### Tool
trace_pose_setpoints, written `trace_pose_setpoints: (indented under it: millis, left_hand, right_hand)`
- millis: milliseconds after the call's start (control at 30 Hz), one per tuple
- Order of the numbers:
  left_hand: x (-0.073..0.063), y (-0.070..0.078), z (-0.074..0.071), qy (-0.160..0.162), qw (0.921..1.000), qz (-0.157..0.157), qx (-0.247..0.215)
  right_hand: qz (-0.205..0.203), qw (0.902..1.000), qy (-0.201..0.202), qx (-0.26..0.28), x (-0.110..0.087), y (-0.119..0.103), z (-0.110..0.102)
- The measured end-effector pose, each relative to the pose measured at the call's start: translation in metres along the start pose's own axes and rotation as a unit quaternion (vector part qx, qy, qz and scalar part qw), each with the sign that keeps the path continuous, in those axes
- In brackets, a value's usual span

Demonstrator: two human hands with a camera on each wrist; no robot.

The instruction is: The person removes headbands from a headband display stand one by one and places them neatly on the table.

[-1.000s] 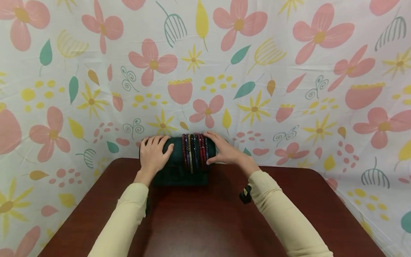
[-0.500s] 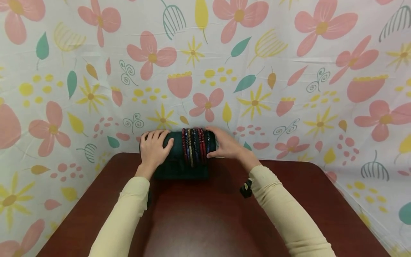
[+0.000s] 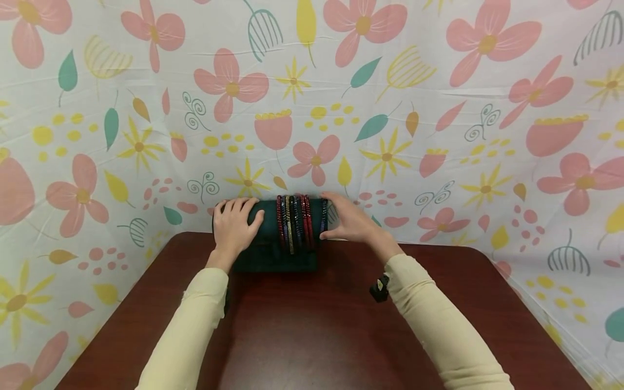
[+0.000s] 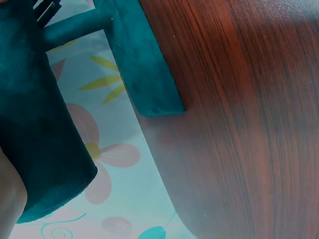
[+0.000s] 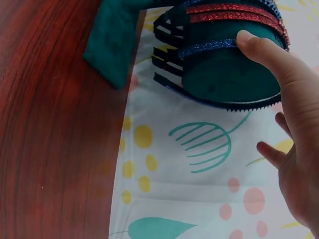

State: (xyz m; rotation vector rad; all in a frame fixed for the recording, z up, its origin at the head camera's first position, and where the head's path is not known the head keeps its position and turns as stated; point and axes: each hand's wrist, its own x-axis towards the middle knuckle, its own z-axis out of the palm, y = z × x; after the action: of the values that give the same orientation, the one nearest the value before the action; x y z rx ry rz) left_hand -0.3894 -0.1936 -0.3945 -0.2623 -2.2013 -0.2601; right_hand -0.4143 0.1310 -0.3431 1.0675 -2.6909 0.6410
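A dark green velvet roll stand (image 3: 266,221) with a flat base (image 4: 149,74) stands at the back of the table. My left hand (image 3: 233,227) holds the roll's left end, fingers over the top and thumb toward the front. Several glittery headbands (image 3: 294,225) in red, gold, black and blue sit side by side over the roll. At its right end, my right hand (image 3: 353,221) pinches a blue headband (image 5: 207,48), thumb (image 5: 259,47) in front and fingers behind. Its toothed inner edge and black tip show in the right wrist view, the band sitting right at the roll's end.
A dark red-brown wooden table (image 3: 297,330) lies under the stand. Behind it hangs a white flower-printed cloth (image 3: 312,97), close to the roll. A small black device (image 3: 379,288) is at the right sleeve cuff.
My right hand has moved right along the roll with the blue headband, opening a gap from the red ones. The left hand has stayed in place. The head view has tilted slightly.
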Motion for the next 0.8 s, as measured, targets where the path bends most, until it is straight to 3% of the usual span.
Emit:
trace_pose_setpoints:
  millis: [533, 800]
  left_hand:
    - [0.000, -0.001, -0.002, 0.000, 1.0000, 0.003, 0.004]
    - [0.001, -0.001, -0.001, -0.010, 0.9999, -0.004, 0.005]
  right_hand:
    - [0.031, 0.9986, 0.035, -0.024, -0.021, 0.007, -0.001]
    - [0.019, 0.9977, 0.048, -0.044, -0.033, 0.006, 0.001]
